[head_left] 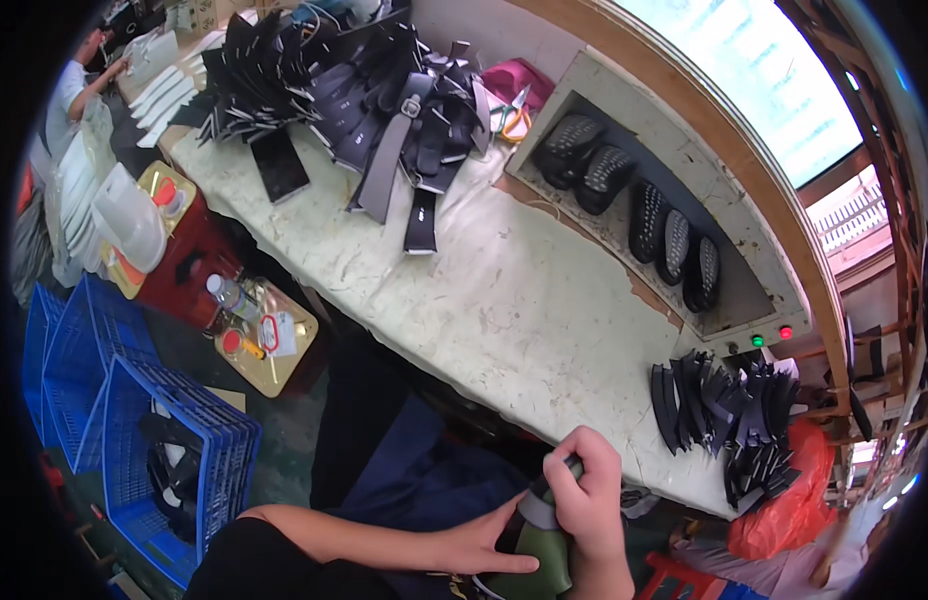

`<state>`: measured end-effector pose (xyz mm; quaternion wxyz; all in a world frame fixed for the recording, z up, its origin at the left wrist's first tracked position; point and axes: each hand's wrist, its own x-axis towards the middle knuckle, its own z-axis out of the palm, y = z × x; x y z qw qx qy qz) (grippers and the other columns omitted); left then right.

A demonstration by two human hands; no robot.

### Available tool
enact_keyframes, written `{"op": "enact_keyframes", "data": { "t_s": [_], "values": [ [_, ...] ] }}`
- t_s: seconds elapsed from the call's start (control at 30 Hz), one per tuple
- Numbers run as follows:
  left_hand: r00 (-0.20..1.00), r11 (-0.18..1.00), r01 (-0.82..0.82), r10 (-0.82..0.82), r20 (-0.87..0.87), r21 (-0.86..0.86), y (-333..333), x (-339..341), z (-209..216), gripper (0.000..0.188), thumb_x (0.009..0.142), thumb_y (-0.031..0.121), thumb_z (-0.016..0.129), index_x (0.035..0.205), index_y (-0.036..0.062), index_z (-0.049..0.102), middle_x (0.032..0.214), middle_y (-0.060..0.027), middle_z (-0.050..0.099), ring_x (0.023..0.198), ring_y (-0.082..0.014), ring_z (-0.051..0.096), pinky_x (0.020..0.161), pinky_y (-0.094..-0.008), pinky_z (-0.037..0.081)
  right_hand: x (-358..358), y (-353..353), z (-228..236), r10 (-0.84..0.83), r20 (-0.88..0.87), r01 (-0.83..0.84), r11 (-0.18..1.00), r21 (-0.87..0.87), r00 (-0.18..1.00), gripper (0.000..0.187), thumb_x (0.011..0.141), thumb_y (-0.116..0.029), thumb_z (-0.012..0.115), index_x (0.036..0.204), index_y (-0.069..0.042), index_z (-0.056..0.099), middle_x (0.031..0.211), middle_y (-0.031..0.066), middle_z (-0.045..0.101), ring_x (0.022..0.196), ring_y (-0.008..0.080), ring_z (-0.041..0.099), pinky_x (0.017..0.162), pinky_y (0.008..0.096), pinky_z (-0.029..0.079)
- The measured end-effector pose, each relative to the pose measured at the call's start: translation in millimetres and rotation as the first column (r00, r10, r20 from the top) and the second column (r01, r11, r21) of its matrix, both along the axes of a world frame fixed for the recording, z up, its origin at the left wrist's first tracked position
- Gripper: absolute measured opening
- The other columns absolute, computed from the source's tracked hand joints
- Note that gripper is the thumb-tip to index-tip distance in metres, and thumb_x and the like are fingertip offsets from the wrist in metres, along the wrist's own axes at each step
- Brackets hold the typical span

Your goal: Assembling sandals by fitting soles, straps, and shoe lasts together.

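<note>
Right fist (pixel 590 480) beside thumb-out left hand (pixel 482 545)

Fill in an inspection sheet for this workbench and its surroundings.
Surface: pale-covered table, marked, covering ragged along the far side.
Job's things: green form with a grey band, held just off the table's near edge.
Clutter: black strap pieces heaped at the left end, short black strips at the right; dark flat slab; scissors.
Hands: right hand closed around the form's upper end; left hand against it, fingers partly hidden.
Cables: nothing seen clearly.
Surroundings: blue crates lower left; shoes in a recessed box; co-worker far left.
</note>
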<state>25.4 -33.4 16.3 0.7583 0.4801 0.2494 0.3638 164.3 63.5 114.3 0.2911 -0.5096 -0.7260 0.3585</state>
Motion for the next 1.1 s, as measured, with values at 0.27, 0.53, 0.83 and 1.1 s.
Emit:
{"op": "enact_keyframes", "data": {
  "t_s": [0.27,0.53,0.83,1.1],
  "values": [
    [0.905,0.813,-0.011,0.256,0.340,-0.583,-11,-8,-28,0.096,0.091,0.052,0.069,0.157,0.0028,0.020,0.151,-0.0142,0.042,0.136,-0.0218,0.047,0.111,-0.0374,0.043,-72,69,22,0.103,0.598,-0.090,0.995,-0.053,0.795,0.038,0.088,-0.027,0.069,0.114,0.000,0.060,0.093,0.0221,0.068,0.089,0.0420,0.066,0.080,0.0464,0.053],
    [0.781,0.764,0.018,0.392,0.486,-0.645,-11,-68,-61,0.086,0.091,0.062,0.058,0.152,0.0046,0.036,0.143,-0.0153,0.053,0.128,-0.0261,0.056,0.107,-0.0417,0.048,-168,192,-64,0.114,0.408,-0.326,0.803,0.500,0.906,0.045,0.083,-0.016,0.072,0.126,-0.008,0.061,0.118,0.0187,0.065,0.106,0.0390,0.063,0.093,0.0456,0.050],
    [0.795,0.680,-0.110,0.498,0.346,-0.724,-36,-91,-61,0.089,0.091,0.063,0.055,0.153,0.0029,0.034,0.148,-0.0178,0.050,0.133,-0.0297,0.053,0.111,-0.0450,0.043,-80,163,-37,-0.034,-0.665,0.212,0.959,0.189,0.746,0.012,0.096,-0.008,0.064,0.104,-0.001,0.070,0.098,0.0080,0.071,0.092,0.0182,0.067,0.086,0.0320,0.052],
    [0.923,0.801,-0.050,0.265,0.278,-0.596,2,-73,-25,0.091,0.089,0.057,0.064,0.156,0.0045,0.030,0.146,-0.0161,0.051,0.131,-0.0265,0.055,0.108,-0.0431,0.046,34,57,69,-0.041,-0.772,-0.006,0.998,-0.057,0.634,0.021,0.093,-0.001,0.070,0.113,0.005,0.065,0.098,0.0035,0.072,0.083,0.0107,0.066,0.075,0.0259,0.054]
  ]
}}
